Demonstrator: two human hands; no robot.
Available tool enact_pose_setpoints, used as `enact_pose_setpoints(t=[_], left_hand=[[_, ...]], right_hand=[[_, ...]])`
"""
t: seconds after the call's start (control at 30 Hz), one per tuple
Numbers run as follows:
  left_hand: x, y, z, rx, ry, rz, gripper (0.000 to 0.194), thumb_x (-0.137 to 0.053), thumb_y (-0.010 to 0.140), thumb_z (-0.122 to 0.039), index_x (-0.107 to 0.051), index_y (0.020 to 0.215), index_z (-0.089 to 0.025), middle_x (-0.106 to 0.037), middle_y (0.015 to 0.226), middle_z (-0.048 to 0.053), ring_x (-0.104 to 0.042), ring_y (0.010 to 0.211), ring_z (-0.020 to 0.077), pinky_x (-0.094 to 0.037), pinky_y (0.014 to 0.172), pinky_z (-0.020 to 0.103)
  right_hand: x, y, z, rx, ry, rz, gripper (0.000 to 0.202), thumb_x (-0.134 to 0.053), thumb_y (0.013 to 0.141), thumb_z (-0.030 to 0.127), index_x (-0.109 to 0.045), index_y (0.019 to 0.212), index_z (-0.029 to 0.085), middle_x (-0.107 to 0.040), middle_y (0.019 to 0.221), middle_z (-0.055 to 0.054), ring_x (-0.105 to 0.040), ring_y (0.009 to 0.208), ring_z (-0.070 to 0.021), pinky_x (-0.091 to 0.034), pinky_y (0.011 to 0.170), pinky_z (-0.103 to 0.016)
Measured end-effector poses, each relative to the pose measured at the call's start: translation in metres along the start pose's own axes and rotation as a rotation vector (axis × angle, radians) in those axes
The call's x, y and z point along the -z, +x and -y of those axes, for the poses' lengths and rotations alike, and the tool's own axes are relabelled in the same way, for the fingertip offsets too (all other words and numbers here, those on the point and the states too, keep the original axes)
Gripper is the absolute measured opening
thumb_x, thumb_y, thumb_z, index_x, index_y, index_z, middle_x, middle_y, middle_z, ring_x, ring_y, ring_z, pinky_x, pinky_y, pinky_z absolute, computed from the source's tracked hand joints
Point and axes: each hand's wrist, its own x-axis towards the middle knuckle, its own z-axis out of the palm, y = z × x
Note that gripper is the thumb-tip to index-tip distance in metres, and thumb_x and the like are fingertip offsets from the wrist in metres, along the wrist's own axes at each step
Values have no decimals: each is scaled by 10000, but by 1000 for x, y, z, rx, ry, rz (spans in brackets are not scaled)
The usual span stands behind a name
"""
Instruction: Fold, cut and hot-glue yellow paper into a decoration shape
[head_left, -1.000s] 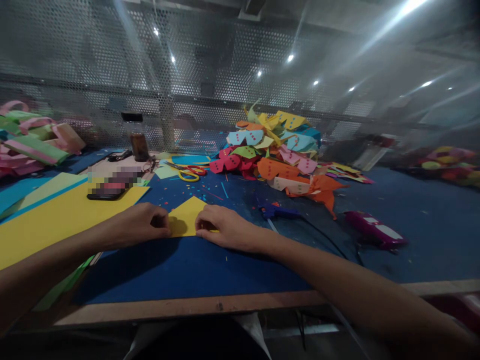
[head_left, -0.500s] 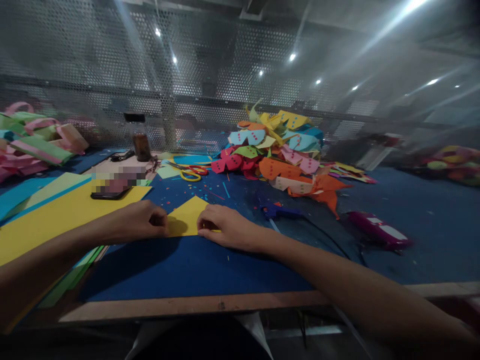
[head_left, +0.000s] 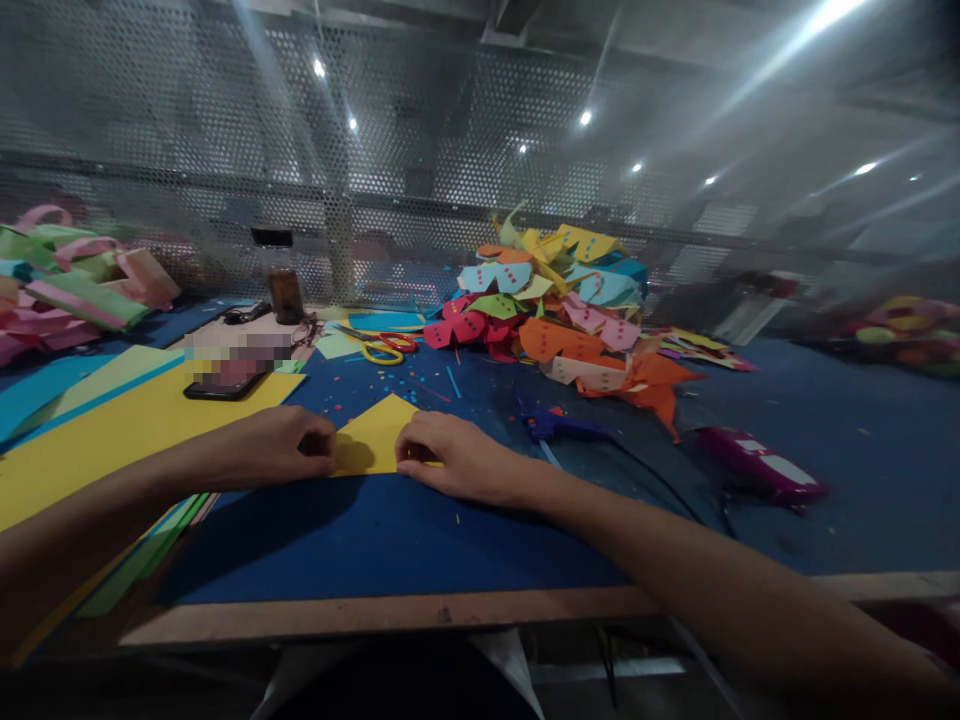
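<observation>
While our left hand and right hand pinch the yellow paper at eight and four o'clock, one fold seems done (the rest, unclear).

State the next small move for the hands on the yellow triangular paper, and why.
Perhaps slide the right hand along the near edge of the yellow triangular sheet of paper, pressing lightly: that hand sits there, and the left hand, on the opposite side, could steady the sheet.
</observation>
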Motion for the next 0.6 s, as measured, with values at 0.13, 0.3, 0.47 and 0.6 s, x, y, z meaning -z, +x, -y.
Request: enact_pose_setpoints(t=[0.13,0.3,0.47,0.6], left_hand=[[3,2,-3,14,53,72,274,-591,824,-464,-716,788,-222,-717,760,29,-612,702,214,-379,631,301],[0,3,-3,9,94,41,272,-573,803,-466,-699,770,-228,-682,716,11,-596,667,202,-346,601,285],[-1,3,-2,-8,123,18,262,-575,806,-461,-691,756,-231,-663,698,14,-579,643,197,-330,584,284],[1,3,0,-13,122,13,282,-593,809,-477,-713,746,-229,-686,731,31,-592,668,210,-339,601,291]], right_hand=[[1,0,1,-2,2,3,12,-674,963,170,-669,974,175,-675,968,-45,-597,896,-184,-438,809,-306],[0,0,0,-1,8,-7,17,-671,960,162,-662,965,176,-676,961,-44,-598,891,-183,-438,805,-303],[-1,0,0,-5,8,-8,18,-668,962,165,-662,965,181,-679,964,-43,-602,896,-184,-440,809,-303],[-1,0,-1,-4,11,-7,9,-665,963,170,-667,965,179,-682,966,-47,-599,885,-181,-441,805,-303]])
